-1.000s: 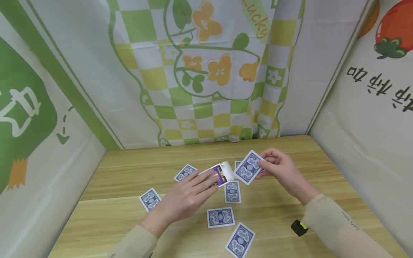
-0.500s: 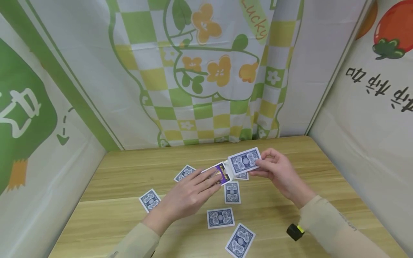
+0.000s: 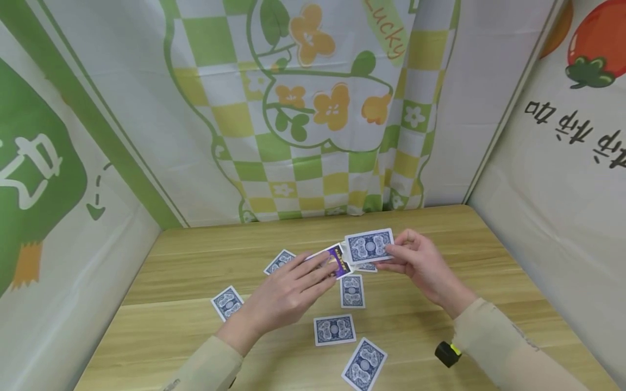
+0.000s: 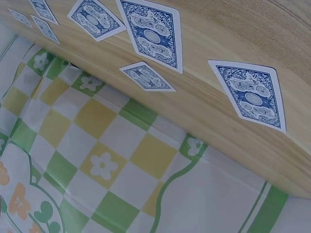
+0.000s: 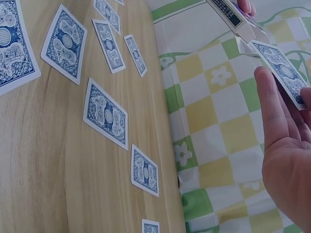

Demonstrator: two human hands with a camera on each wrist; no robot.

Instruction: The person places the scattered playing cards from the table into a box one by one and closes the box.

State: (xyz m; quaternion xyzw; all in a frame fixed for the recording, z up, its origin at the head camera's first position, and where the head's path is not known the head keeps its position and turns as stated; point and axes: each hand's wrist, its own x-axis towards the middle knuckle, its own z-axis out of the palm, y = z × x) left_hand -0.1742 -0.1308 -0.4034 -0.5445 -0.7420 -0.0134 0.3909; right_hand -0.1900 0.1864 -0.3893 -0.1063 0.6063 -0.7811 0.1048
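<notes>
My left hand [image 3: 288, 293] grips a purple-and-white playing-card box [image 3: 337, 262], its fingers laid across the printed face. The box's open end and white flap point right, toward my right hand [image 3: 425, 266]. Between thumb and fingers that hand pinches a blue-backed playing card [image 3: 369, 247], back side up. In the right wrist view the near end of the card [image 5: 281, 72] is right at the mouth of the box [image 5: 224, 12], both held above the table. Inside the box is hidden. The left wrist view shows neither hand.
Several blue-backed cards lie spread on the wooden table [image 3: 186, 347]: one card [image 3: 368, 267] partly under the held one, others nearer the front [image 3: 335, 329] and left [image 3: 227, 303]. A small black device [image 3: 447, 354] sits by the right sleeve. A checked curtain [image 3: 303, 187] hangs behind.
My right hand has turned the card from a steep slant to nearly level and brought it left against the box opening; it then lowered slightly. The left hand has barely moved.
</notes>
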